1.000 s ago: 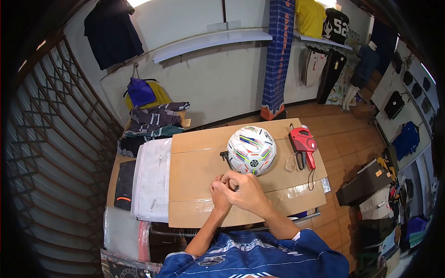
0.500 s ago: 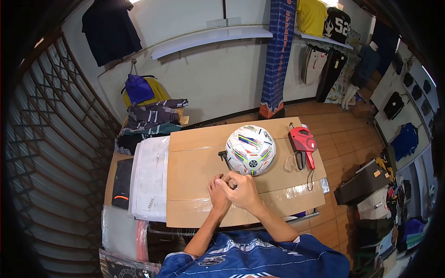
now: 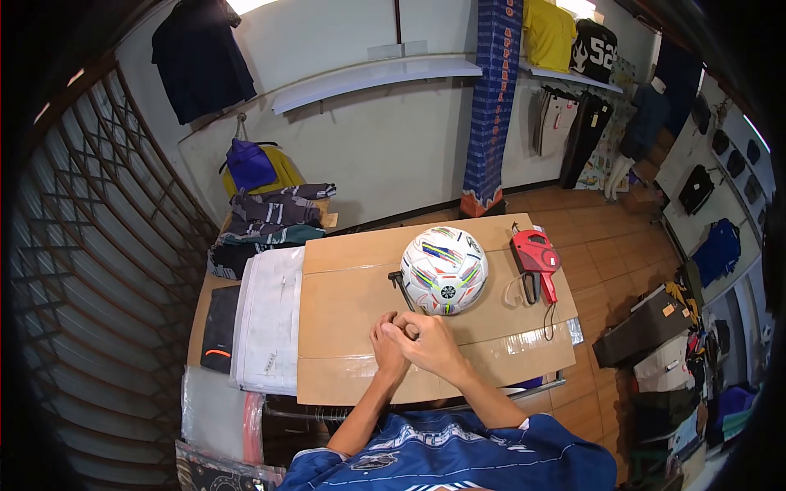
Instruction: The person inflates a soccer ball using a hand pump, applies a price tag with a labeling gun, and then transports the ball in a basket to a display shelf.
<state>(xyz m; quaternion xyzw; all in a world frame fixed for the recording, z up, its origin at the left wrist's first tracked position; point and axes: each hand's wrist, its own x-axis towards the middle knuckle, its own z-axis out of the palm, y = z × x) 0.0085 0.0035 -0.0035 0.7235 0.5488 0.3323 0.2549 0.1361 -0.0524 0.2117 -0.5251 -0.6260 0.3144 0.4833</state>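
Note:
My left hand [image 3: 388, 345] and my right hand [image 3: 431, 342] meet over the cardboard, fingers curled in against each other. Whatever lies between the fingertips is too small or too hidden to make out. Just beyond them rests a white football [image 3: 444, 272] with multicoloured streaks and a dark round emblem facing me. Along its left side leans a thin black rod with a T-shaped end [image 3: 397, 278], its lower part running down toward my fingers. A red price-label gun [image 3: 536, 255] with a black handle lies to the right of the ball.
Brown cardboard [image 3: 344, 295] covers the tabletop. Left of it are white plastic packages [image 3: 266, 323], a dark packet [image 3: 219, 319] and piled clothes [image 3: 274, 217]. A blue pillar [image 3: 494, 106] stands behind the table, and a metal lattice gate [image 3: 115, 245] is at far left.
The view has shifted slightly, so the table and ball sit a little lower. My hands stay together, with the right fingers moved slightly; the ball rests in the same place.

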